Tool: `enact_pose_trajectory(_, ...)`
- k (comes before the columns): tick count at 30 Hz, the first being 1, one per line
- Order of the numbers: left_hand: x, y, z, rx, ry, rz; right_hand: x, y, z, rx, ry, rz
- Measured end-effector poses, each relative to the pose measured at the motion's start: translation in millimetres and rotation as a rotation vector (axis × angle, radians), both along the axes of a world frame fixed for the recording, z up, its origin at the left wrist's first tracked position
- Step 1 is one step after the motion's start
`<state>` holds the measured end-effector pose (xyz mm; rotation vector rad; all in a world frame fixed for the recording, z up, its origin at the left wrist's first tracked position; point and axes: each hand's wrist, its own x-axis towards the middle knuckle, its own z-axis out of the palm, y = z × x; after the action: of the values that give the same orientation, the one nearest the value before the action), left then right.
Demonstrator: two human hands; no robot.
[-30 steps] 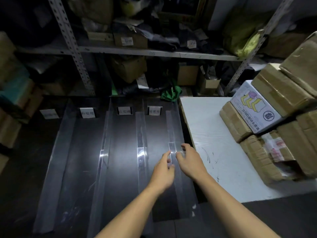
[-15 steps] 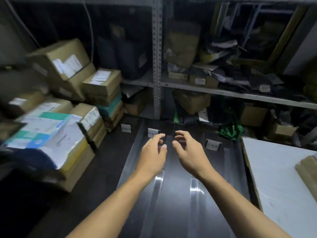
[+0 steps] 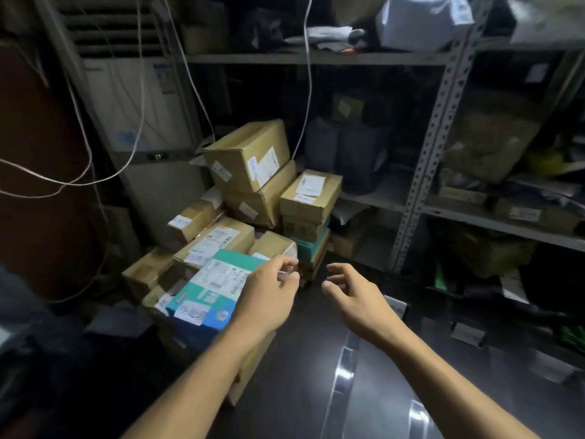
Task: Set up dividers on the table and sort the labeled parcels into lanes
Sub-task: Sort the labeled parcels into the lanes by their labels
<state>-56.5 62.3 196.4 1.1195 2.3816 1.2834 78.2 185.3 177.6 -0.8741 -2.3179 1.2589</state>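
Note:
A heap of labelled cardboard parcels (image 3: pixel 250 160) is stacked at the left of the dark table (image 3: pixel 294 369). On its near side lies a teal and white parcel (image 3: pixel 215 286) with white labels. My left hand (image 3: pixel 269 296) hovers over the right end of that parcel, fingers loosely curled, holding nothing. My right hand (image 3: pixel 354 296) floats above the table to the right, fingers relaxed and empty. Clear plastic dividers (image 3: pixel 340 372) run along the table at lower right, with small white lane labels (image 3: pixel 467 334) standing beyond them.
Grey metal shelving (image 3: pixel 424 172) full of boxes and bags stands behind the table. A white standing air conditioner (image 3: pixel 142 122) with hanging cables (image 3: pixel 79 182) fills the back left corner.
The view has swung left from the divider lanes to the parcel heap. Both hands have left the divider and now reach toward the teal and white parcel.

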Motion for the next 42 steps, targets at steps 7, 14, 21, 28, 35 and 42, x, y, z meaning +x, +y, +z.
enact_pose_trajectory(7,-148,-66,-19,-0.101,-0.013,0.186,-100,-49,-46,-0.227,-0.089,0.047)
enact_pose_trajectory(14,-193,-105,-76,-0.141,-0.42,0.103,-136,-101,-87,-0.57,0.037,0.025)
enact_pose_trajectory(21,-189,-111,-83,-0.095,-0.467,0.008,-145,-124,-93,-0.65,0.07,-0.02)
enact_pose_trajectory(28,-183,-113,-68,-0.063,-0.488,-0.076,-142,-122,-81,-0.635,0.115,-0.026)
enact_pose_trajectory(35,-167,-104,-38,-0.029,-0.432,-0.175,-119,-111,-50,-0.517,0.139,0.013)
enact_pose_trajectory(42,-116,-57,-13,0.006,-0.403,-0.291,-58,-78,-21,-0.466,0.146,-0.113)
